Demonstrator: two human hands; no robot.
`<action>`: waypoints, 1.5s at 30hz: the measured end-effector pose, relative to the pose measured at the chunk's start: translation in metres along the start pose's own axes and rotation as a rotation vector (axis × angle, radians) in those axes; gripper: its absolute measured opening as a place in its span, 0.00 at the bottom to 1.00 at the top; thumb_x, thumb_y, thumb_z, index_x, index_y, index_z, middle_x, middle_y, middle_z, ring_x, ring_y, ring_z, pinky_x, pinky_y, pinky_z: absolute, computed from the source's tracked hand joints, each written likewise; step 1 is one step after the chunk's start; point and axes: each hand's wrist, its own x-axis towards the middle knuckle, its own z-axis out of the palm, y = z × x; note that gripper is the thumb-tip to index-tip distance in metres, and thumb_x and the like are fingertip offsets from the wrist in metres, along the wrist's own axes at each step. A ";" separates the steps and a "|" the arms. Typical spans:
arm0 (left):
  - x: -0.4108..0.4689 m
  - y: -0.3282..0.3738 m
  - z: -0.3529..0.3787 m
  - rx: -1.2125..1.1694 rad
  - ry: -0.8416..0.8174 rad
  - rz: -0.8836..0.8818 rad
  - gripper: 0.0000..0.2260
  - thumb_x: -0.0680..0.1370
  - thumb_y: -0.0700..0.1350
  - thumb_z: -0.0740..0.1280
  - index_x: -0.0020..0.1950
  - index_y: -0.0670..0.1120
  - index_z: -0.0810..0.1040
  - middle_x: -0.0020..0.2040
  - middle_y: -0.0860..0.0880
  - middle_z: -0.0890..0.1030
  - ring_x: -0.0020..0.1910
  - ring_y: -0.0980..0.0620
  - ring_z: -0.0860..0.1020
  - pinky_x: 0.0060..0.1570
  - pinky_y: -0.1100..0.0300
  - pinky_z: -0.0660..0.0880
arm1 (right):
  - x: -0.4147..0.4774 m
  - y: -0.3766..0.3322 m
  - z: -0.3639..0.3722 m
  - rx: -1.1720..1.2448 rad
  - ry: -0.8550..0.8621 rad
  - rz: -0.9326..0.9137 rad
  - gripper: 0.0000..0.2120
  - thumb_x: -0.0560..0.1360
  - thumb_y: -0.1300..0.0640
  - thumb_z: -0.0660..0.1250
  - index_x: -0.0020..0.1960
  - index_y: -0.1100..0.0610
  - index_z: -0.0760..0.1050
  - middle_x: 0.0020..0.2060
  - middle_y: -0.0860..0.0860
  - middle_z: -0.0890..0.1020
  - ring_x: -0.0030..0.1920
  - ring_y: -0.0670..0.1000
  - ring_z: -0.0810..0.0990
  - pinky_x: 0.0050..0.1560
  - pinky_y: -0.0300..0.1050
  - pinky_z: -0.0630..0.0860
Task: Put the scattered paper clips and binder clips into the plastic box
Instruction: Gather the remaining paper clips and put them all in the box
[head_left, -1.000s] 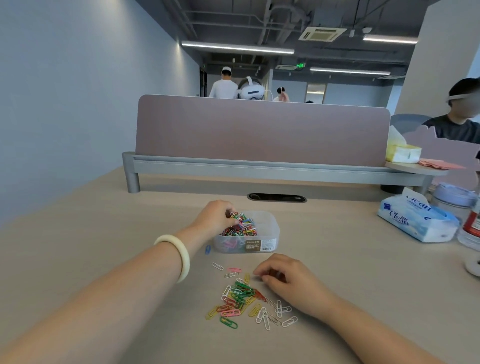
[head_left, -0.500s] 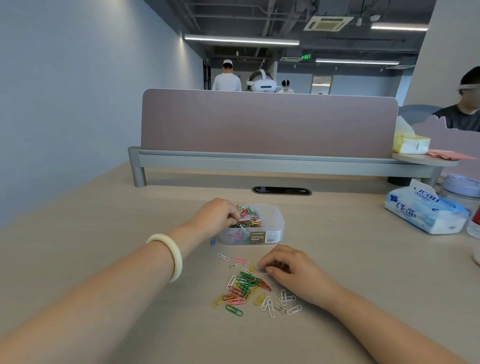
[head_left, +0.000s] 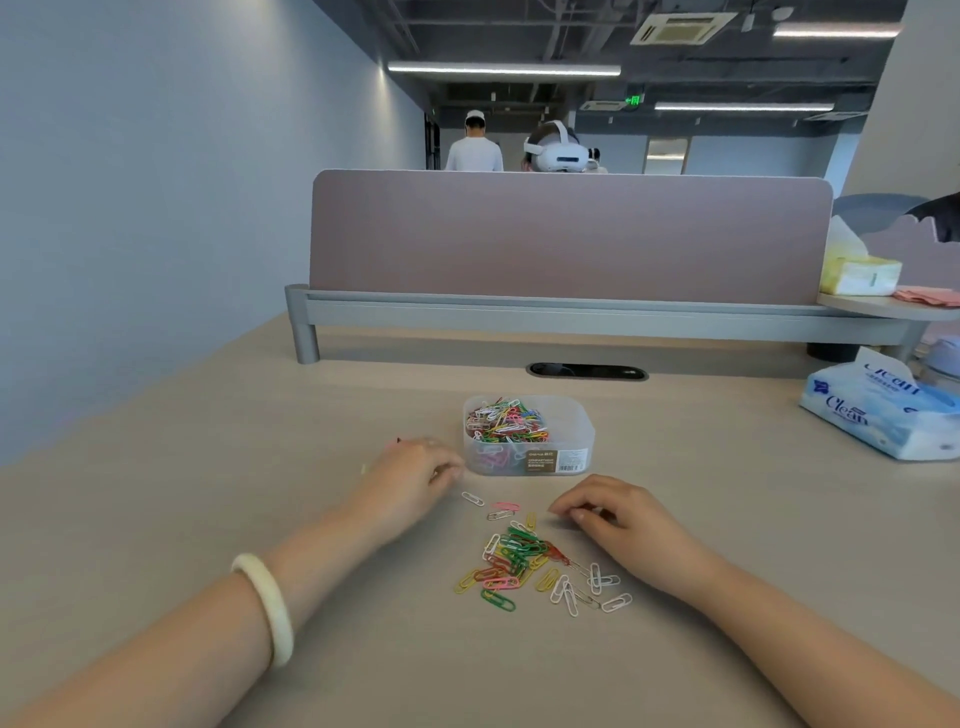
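Note:
A clear plastic box (head_left: 581, 437) holding several coloured paper clips stands in the middle of the desk. A loose heap of paper clips (head_left: 519, 560) lies in front of it, with white ones (head_left: 592, 587) to its right and a few single clips (head_left: 493, 506) nearer the box. My left hand (head_left: 410, 480), with a pale bangle on the wrist, rests on the desk just left of the box, fingertips curled down onto the surface. My right hand (head_left: 621, 522) lies at the heap's right edge, fingers curled under. What either hand holds is hidden.
A tissue pack (head_left: 878, 415) lies at the right. A grey rail and mauve divider panel (head_left: 566, 236) close off the far edge, with a cable slot (head_left: 587, 372) in front of them. People are behind the divider. A wall runs along the left.
My left hand has come off the box and moved down and left onto the desk beside it. The right hand has stayed at the heap. The camera has tilted.

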 end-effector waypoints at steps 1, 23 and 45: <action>-0.007 -0.001 0.007 0.044 -0.093 0.008 0.10 0.78 0.45 0.60 0.52 0.44 0.79 0.55 0.45 0.81 0.55 0.47 0.77 0.52 0.60 0.67 | 0.000 0.000 0.001 -0.004 0.003 0.000 0.12 0.74 0.65 0.62 0.47 0.51 0.80 0.43 0.41 0.79 0.48 0.40 0.76 0.46 0.25 0.68; -0.033 0.014 -0.018 -0.270 -0.450 0.056 0.35 0.60 0.62 0.72 0.65 0.60 0.68 0.59 0.70 0.65 0.61 0.75 0.60 0.58 0.84 0.56 | -0.012 0.000 -0.046 -0.225 -0.458 0.122 0.33 0.63 0.46 0.76 0.65 0.43 0.69 0.43 0.42 0.71 0.47 0.40 0.70 0.53 0.33 0.67; -0.024 0.042 0.006 -0.162 -0.294 0.143 0.19 0.69 0.56 0.70 0.58 0.53 0.78 0.49 0.51 0.71 0.42 0.72 0.68 0.38 0.78 0.63 | 0.006 -0.008 0.015 -0.243 -0.124 -0.096 0.24 0.67 0.41 0.67 0.61 0.47 0.75 0.59 0.48 0.73 0.62 0.49 0.65 0.65 0.41 0.61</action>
